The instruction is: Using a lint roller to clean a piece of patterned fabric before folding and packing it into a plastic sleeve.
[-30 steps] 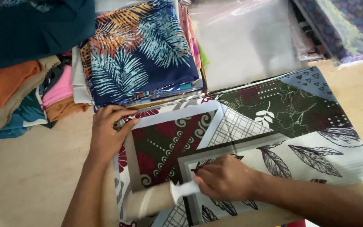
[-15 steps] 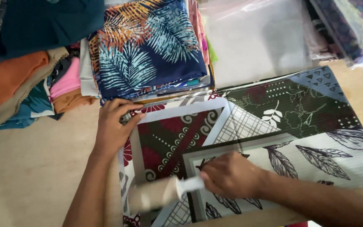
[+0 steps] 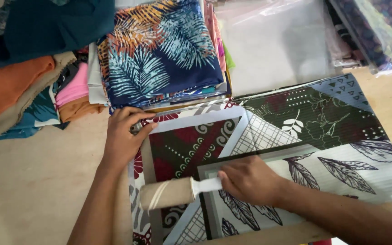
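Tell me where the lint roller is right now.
In the head view the lint roller lies low and left of centre on the patterned fabric, its white handle gripped by the right hand, just below the left hand.

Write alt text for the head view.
The right hand holds a lint roller on a patterned cloth while the left hand presses the cloth's corner. Folded fabrics are stacked behind it.

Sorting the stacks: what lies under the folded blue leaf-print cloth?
Under the blue leaf-print cloth only thin edges of more folded fabrics show, pink, green and white. Their prints and number are covered.
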